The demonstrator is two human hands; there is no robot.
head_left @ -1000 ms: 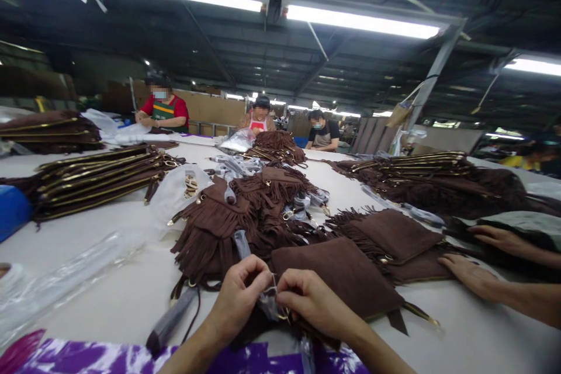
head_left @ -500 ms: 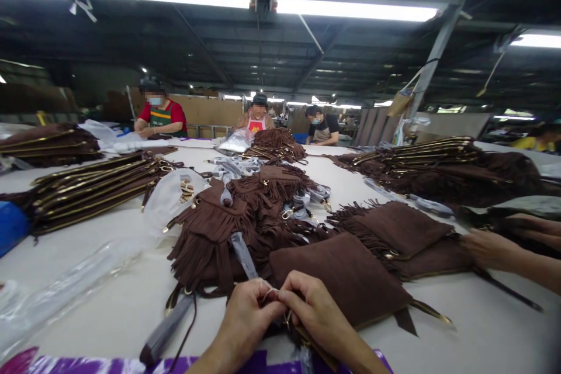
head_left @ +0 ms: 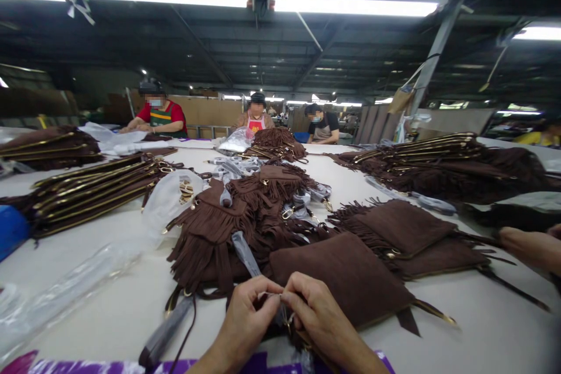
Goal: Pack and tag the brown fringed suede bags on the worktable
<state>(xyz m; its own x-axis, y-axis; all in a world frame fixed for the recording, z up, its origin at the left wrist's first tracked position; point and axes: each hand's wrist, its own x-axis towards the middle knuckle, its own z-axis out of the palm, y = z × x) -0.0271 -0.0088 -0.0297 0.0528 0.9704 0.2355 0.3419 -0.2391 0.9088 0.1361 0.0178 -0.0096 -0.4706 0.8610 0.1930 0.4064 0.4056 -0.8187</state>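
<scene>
My left hand (head_left: 245, 318) and my right hand (head_left: 313, 312) meet at the table's near edge, both pinched on a small clear plastic wrap and gold metal clasp (head_left: 287, 320) of a bag strap. The fingertips touch each other. Right behind them lies a flat brown suede bag (head_left: 346, 274). A plastic-wrapped strap (head_left: 243, 251) runs from my left hand back to a pile of brown fringed bags (head_left: 228, 228).
Stacks of brown bags with gold zips lie at the left (head_left: 92, 184) and far right (head_left: 447, 163). A co-worker's hand (head_left: 530, 248) reaches in at the right edge. Three people sit at the far end of the white table (head_left: 482, 327). Clear plastic bags (head_left: 65, 289) lie at the left.
My hands have stayed pinched together, shifting only slightly. The co-worker's hands at the right have drawn back from the fringed bags toward the frame's edge.
</scene>
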